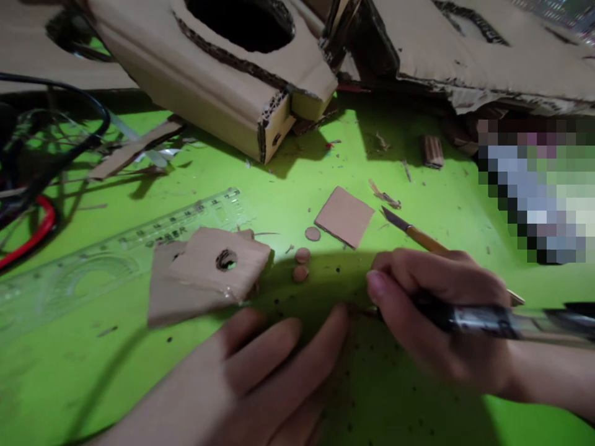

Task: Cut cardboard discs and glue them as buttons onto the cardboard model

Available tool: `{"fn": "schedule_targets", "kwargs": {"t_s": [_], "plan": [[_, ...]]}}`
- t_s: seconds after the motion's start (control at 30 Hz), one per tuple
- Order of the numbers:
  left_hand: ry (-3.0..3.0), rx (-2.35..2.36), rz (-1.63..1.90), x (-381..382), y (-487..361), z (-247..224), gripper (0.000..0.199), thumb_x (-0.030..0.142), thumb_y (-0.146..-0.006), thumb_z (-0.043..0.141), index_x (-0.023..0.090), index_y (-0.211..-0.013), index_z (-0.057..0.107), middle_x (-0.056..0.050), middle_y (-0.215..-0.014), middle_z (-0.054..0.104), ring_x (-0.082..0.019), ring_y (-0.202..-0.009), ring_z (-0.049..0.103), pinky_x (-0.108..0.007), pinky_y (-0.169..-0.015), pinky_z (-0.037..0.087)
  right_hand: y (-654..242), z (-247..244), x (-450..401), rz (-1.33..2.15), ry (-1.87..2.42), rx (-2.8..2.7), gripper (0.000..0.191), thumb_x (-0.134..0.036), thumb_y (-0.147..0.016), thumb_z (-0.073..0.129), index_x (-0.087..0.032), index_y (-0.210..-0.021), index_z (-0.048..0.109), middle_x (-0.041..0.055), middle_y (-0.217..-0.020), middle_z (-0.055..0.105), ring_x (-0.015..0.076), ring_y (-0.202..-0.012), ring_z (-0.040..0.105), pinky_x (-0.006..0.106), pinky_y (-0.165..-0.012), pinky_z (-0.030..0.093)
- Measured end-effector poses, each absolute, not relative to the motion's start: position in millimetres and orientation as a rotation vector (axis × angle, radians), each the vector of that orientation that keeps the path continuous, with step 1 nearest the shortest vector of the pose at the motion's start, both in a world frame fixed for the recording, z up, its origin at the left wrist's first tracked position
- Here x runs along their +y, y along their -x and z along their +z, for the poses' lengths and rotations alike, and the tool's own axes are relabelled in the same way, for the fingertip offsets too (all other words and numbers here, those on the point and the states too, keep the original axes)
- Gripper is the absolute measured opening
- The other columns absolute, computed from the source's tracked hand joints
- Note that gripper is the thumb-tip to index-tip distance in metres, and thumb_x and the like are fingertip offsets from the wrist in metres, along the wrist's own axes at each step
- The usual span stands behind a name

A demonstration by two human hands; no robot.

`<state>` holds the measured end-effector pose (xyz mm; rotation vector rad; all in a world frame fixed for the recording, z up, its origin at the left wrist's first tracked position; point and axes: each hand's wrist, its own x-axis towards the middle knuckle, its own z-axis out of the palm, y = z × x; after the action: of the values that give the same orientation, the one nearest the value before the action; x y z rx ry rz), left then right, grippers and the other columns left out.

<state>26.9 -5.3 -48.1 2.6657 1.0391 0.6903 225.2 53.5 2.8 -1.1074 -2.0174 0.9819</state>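
Note:
My right hand (441,310) is closed around a pen (488,322) with a clear barrel, its tip pointing left and down at the green table (288,192). My left hand (274,371) is on the table with its fingers apart, one fingertip close to the pen tip. Whether anything small lies under that fingertip cannot be made out. Beyond my hands are a cardboard square (344,217) and three small cardboard discs (300,273). Left of them, a cardboard piece with a round hole (251,254) rests on other cardboard. A craft knife (421,235) lies just past my right hand.
A clear ruler (102,260) with a protractor lies at left. Large cardboard structures (199,80) stand across the back. Black cables (88,99) and a red loop (46,217) are at far left. Cardboard scraps are scattered about; a blurred-out object (539,198) is at right.

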Motion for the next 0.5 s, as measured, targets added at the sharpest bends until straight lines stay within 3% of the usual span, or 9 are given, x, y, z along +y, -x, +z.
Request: {"fn": "schedule_targets", "kwargs": {"t_s": [0.1, 0.27, 0.5], "plan": [[-2.611, 1.050, 0.698, -1.0, -31.9, -37.8, 0.033, 0.015, -0.096, 0.032, 0.018, -0.115, 0.060, 0.001, -0.098, 0.068, -0.014, -0.082, 0.056, -0.027, -0.072, 0.045, -226.8, -2.8, 52.1, 0.942, 1.046, -2.044, 0.041, -0.002, -0.084, 0.052, -0.021, -0.057, 0.026, -0.0092, -0.047, 0.029, 0.0033, -0.040, 0.023, 0.019, -0.035, 0.017], [-2.841, 0.838, 0.536, 4.3, -24.8, -27.2, 0.031, 0.013, -0.094, 0.036, 0.017, -0.110, 0.062, -0.005, -0.126, 0.062, -0.023, -0.102, 0.056, -0.038, -0.085, 0.044, -231.8, -14.8, 52.8, 0.961, 0.941, -2.048, 0.042, -0.006, -0.086, 0.054, -0.019, -0.057, 0.027, -0.0085, -0.053, 0.030, 0.0035, -0.045, 0.023, 0.018, -0.040, 0.021], [-2.874, 0.826, 0.482, 9.3, -25.9, -22.9, 0.040, 0.020, -0.098, 0.026, 0.013, -0.113, 0.063, -0.009, -0.125, 0.063, -0.022, -0.086, 0.059, -0.038, -0.077, 0.045, -233.7, -22.3, 54.2, 0.887, 0.892, -2.087, 0.036, -0.006, -0.084, 0.055, -0.019, -0.058, 0.032, -0.0082, -0.054, 0.032, 0.0044, -0.047, 0.024, 0.019, -0.042, 0.020]]}}
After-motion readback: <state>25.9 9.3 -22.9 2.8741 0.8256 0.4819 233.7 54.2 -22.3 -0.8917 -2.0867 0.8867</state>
